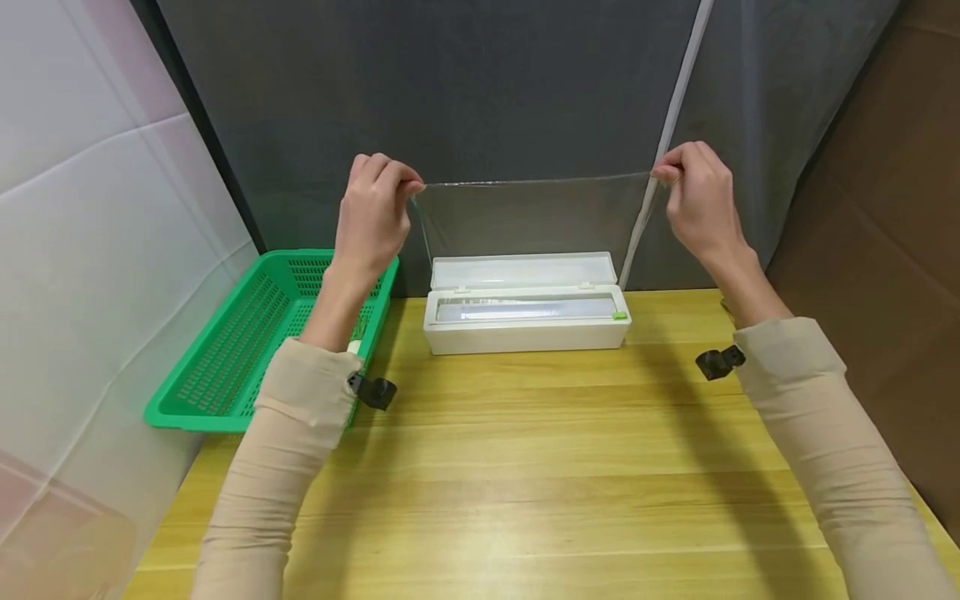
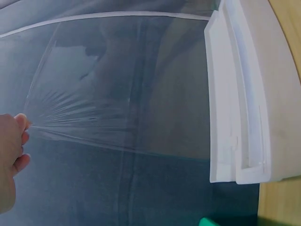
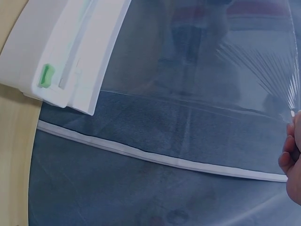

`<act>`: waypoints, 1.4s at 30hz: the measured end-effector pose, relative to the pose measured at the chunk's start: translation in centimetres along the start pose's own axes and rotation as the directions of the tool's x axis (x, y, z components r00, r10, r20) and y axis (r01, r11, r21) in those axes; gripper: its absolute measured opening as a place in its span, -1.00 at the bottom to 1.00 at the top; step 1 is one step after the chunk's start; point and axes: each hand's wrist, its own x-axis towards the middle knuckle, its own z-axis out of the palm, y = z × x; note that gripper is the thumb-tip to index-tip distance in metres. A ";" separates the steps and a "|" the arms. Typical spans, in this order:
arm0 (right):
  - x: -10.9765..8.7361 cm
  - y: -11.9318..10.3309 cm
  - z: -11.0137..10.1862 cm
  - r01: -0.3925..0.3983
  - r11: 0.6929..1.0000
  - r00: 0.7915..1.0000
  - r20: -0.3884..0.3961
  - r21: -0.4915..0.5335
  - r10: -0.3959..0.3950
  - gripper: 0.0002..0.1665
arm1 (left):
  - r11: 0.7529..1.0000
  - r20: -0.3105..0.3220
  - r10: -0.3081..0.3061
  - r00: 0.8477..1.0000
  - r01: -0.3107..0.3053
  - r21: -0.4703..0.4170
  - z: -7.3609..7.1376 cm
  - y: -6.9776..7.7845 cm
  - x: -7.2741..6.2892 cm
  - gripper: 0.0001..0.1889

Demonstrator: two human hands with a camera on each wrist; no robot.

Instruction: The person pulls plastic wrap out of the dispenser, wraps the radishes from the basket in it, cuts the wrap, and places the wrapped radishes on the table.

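A clear sheet of plastic wrap [image 1: 532,212] stretches upright above a white plastic wrap dispenser box [image 1: 525,337], whose lid [image 1: 525,271] stands raised at the back. My left hand [image 1: 375,208] pinches the sheet's upper left corner, and creases fan out from those fingers in the left wrist view. At the upper right corner, my right hand [image 1: 699,196] pinches the film, with similar creases in the right wrist view. A green slide cutter [image 1: 619,316] sits at the right end of the box. Behind the box's window a pale roll [image 1: 525,309] shows.
Left of the box stands a green perforated basket [image 1: 202,421], partly behind my left forearm; a small white item in it is mostly hidden. Under everything is a wood-grain table [image 1: 540,467]. A dark grey curtain [image 1: 450,83] hangs behind, with a brown panel [image 1: 877,208] at the right.
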 end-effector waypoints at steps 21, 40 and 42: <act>-1.4 -1.2 -1.6 0.017 0.999 0.998 0.053 0.028 -0.019 -0.76 | 0.990 0.041 0.094 0.995 -0.089 -0.111 -2.2 0.6 -1.6 -0.84; -5.2 -2.3 -3.0 0.044 0.993 0.994 0.090 0.111 -0.055 -0.85 | 0.974 0.078 0.174 0.982 -0.160 -0.157 -3.3 1.4 -4.8 -0.91; -5.7 -2.4 -3.1 0.053 0.991 0.994 0.088 0.120 -0.064 -0.86 | 0.976 0.084 0.167 0.982 -0.153 -0.154 -3.3 1.5 -5.2 -0.93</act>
